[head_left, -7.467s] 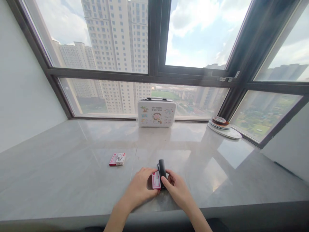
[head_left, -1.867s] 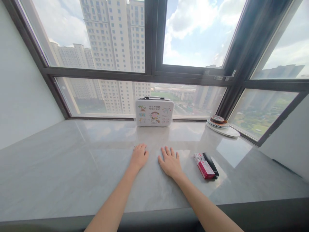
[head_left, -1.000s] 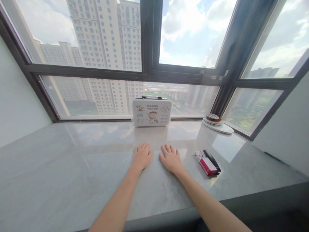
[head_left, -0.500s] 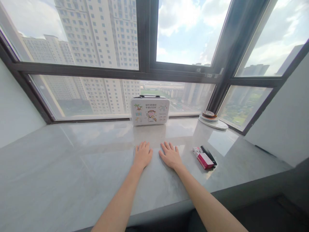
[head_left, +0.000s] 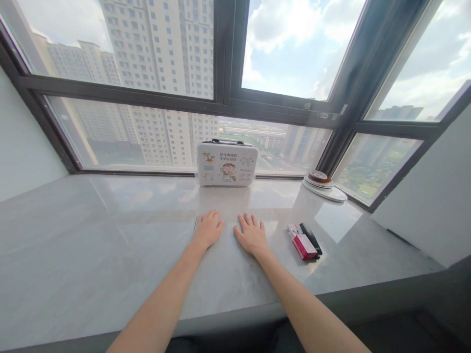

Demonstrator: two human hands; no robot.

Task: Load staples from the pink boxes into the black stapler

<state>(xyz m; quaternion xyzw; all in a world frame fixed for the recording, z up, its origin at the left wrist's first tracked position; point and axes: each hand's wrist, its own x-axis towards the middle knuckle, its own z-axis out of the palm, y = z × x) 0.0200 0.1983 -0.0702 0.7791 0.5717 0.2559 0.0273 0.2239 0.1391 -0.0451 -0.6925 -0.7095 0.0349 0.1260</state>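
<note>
My left hand lies flat on the glossy pale marble sill, fingers stretched forward and nothing held. Beside it, a short way to the right, my right hand also rests palm down with its fingers spread. Beyond both hands, a white case with a black handle, cartoon prints and lettering stands upright against the window. To the right of my right hand are a pink and white box and a slim black object lying against it; its kind is unclear.
In the far right corner, several plates and discs are stacked, an orange-brown one among them. Dark window frames border the back of the sill. A white wall closes the right side, and the front edge runs below my forearms.
The camera view has tilted slightly, so the scene sits a little differently in the picture. Both hands stay flat on the sill, and the case and box keep their places.
</note>
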